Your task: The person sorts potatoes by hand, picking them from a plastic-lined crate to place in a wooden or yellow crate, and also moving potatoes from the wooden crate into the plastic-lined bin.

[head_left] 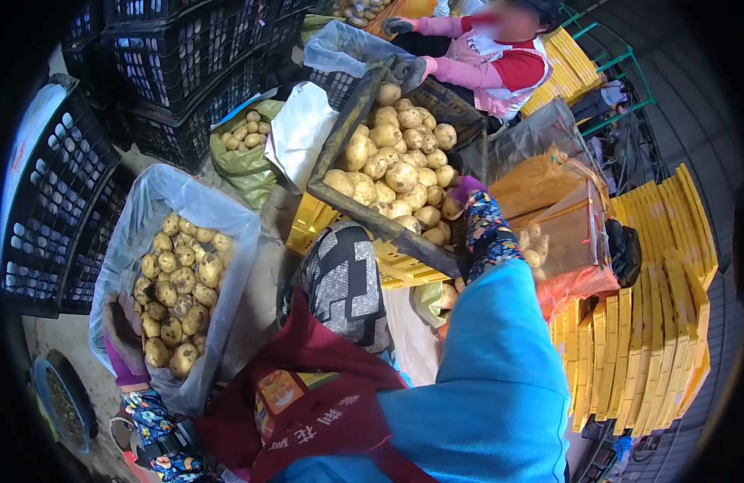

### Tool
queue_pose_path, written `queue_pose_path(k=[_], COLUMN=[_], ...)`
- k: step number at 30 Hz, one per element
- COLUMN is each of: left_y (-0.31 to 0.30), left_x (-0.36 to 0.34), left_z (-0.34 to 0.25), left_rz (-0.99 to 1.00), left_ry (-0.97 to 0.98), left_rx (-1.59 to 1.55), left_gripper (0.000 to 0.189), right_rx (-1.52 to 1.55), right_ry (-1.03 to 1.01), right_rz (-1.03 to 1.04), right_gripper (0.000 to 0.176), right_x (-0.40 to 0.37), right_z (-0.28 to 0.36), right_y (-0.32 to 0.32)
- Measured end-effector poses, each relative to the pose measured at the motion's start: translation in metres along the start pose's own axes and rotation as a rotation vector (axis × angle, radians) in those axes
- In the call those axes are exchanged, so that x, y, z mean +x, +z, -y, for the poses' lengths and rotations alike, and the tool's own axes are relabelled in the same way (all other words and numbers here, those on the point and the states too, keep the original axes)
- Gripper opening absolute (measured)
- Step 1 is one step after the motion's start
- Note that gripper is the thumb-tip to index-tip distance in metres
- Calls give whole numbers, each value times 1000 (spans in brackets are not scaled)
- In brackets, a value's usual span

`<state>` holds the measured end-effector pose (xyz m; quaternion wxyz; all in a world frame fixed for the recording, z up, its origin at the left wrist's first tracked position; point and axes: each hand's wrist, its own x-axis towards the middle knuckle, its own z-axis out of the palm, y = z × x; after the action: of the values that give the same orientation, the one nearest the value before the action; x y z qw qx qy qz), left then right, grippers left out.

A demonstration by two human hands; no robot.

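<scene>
Large pale potatoes (404,165) fill a dark-rimmed crate (357,219) in the centre, which rests on a yellow crate (307,225). At its right side my right hand (467,193), in a purple-cuffed glove, reaches in against the potatoes; its fingers are mostly hidden. On the left, a crate lined with clear plastic (237,266) holds smaller, dirtier potatoes (183,282). My left hand (124,332), gloved, lies at the left edge of this crate, beside the potatoes. Whether it holds anything is unclear.
Black crates (187,64) are stacked at the back left. A green sack (247,153) with potatoes stands behind the lined crate. Across the potato crate sits another person (500,68), one gloved hand near its far corner. Yellow crates (645,322) are piled at right; a blue basin (62,402) sits lower left.
</scene>
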<state>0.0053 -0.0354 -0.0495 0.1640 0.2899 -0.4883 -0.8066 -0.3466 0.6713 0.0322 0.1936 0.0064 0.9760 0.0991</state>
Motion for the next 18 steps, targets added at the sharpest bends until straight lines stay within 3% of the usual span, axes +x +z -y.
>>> queue_pose_path(k=[6, 11, 12, 15, 16, 17, 18], left_y=[-5, 0, 11, -20, -28, -16, -19], left_x=[-5, -9, -20, -20, -20, -25, -27], left_z=[-1, -10, -11, -15, -17, -36, -36], left_rz=[-1, -44, -144, -243, -251, -292, -272], left_ry=[10, 31, 190, 365, 372, 159, 200], left_rx=[-23, 0, 105, 338, 263, -239, -243], left_gripper=[63, 47, 38, 42, 43, 43, 43], right_rx=[-8, -12, 9, 289, 488, 697, 786], right_ry=[3, -46, -64, -30, -24, -170, -212], right_rz=[-46, -101, -115, -213, -302, -457, -620], right_gripper=[46, 45, 44, 44, 44, 27, 11], right_x=[2, 6, 6, 3, 5, 50, 42], right_z=[29, 34, 36, 14, 0, -30, -3], right_y=[-1, 8, 9, -5, -13, -2, -17])
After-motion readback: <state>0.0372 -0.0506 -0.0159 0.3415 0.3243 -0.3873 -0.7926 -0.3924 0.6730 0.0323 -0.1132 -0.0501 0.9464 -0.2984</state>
